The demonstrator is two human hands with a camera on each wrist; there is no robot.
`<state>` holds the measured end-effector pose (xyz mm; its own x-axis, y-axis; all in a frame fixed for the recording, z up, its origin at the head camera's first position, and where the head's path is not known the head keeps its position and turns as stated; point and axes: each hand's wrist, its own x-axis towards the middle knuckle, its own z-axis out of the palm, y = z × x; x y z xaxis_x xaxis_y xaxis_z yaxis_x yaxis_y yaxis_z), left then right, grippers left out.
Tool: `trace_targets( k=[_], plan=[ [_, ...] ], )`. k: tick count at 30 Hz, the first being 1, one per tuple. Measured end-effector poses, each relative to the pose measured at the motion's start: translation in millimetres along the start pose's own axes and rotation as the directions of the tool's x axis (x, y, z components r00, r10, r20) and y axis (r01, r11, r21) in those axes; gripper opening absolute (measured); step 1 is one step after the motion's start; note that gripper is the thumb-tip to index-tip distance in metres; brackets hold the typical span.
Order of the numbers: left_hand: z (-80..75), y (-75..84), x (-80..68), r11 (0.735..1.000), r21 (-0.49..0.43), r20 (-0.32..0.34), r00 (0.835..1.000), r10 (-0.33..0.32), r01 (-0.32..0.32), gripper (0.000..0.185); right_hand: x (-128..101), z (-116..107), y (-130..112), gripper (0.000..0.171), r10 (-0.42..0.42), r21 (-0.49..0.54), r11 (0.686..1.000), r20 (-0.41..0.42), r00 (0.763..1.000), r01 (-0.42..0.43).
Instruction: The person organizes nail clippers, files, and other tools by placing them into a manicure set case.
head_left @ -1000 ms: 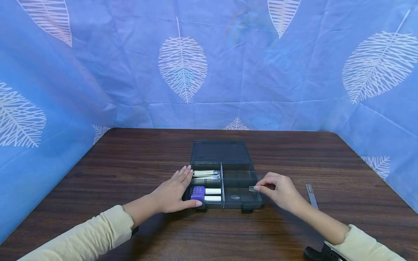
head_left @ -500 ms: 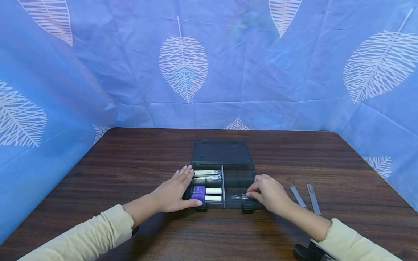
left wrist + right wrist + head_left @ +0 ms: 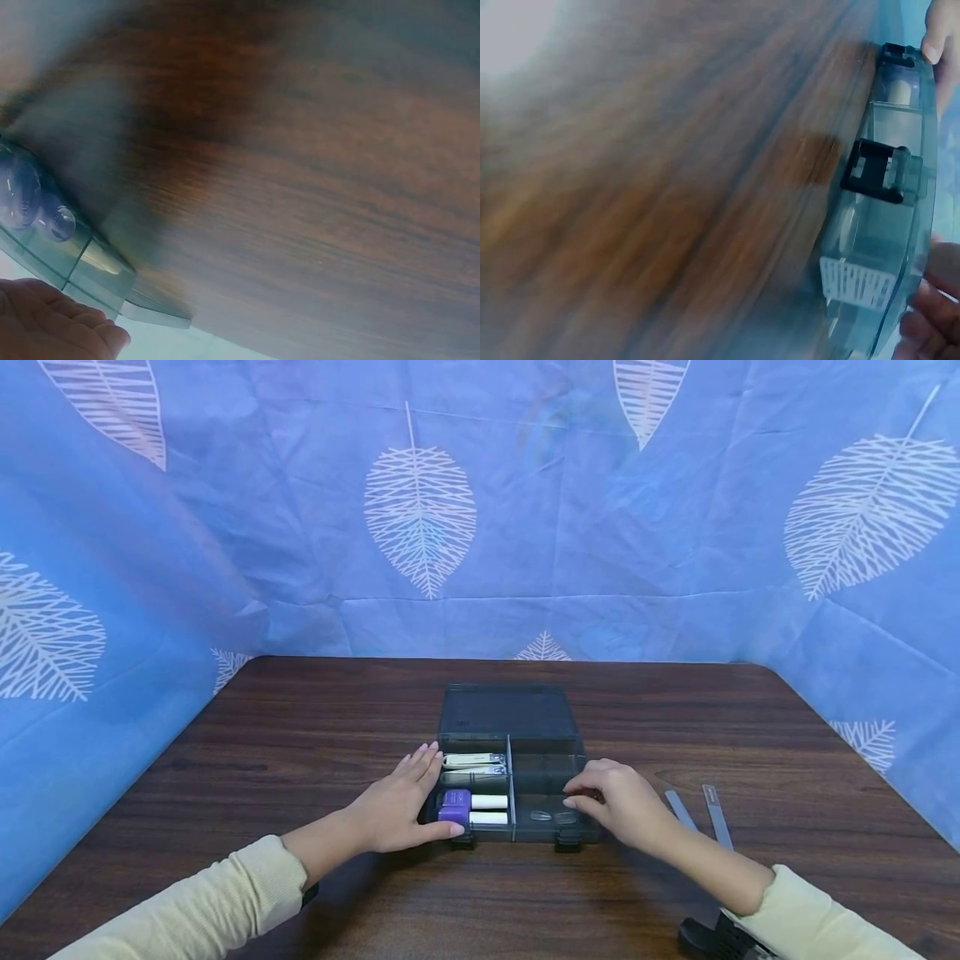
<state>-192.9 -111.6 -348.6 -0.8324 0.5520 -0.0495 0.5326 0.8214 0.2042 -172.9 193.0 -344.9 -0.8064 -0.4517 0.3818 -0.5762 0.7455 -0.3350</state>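
A smoky clear plastic box [image 3: 543, 768] lies with its lid [image 3: 506, 710] folded back. Against its left side rests my left hand [image 3: 401, 806], fingers extended and thumb at the front corner. My right hand [image 3: 618, 803] is over the right edge of the right compartment, fingers bent and thumb near the index finger, with nothing visible between them. Two small clear oval pieces, one on the left [image 3: 540, 816] and one on the right [image 3: 566, 818], lie below its fingertips. Left of the divider are two nail clippers [image 3: 474, 760] and two purple nail polish bottles [image 3: 455, 799] with white caps.
Two grey nail files, one nearer [image 3: 681, 810] and one farther right [image 3: 717, 816], lie on the wooden table [image 3: 322, 727] by my right forearm. Black latches [image 3: 876, 171] and a barcode label [image 3: 857, 283] show on the box's front. A blue leaf-patterned cloth [image 3: 300, 485] hangs behind.
My right hand moved left into the right compartment with a small clear piece and let it go beside the other one. The left hand stayed in place.
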Motion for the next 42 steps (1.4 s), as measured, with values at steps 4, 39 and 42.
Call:
trace_targets(
  k=[4, 39, 42],
  plan=[
    [-0.5, 0.0, 0.3, 1.0, -0.005, 0.004, 1.0, 0.009, -0.009, 0.097, -8, -6, 6, 0.01, -0.029, 0.031, 0.999, -0.155, 0.987, 0.034],
    [0.5, 0.5, 0.8, 1.0, 0.005, -0.001, 1.0, 0.007, -0.007, 0.096, -102, -28, 54, 0.029, 0.468, -0.14, 0.865, -0.12, 0.875, -0.482],
    [1.1, 0.3, 0.6, 1.0, 0.004, -0.003, 1.0, 0.005, -0.005, 0.097, -103, -29, 53, 0.03, 0.495, -0.146, 0.852, -0.085, 0.865, -0.502]
  ],
)
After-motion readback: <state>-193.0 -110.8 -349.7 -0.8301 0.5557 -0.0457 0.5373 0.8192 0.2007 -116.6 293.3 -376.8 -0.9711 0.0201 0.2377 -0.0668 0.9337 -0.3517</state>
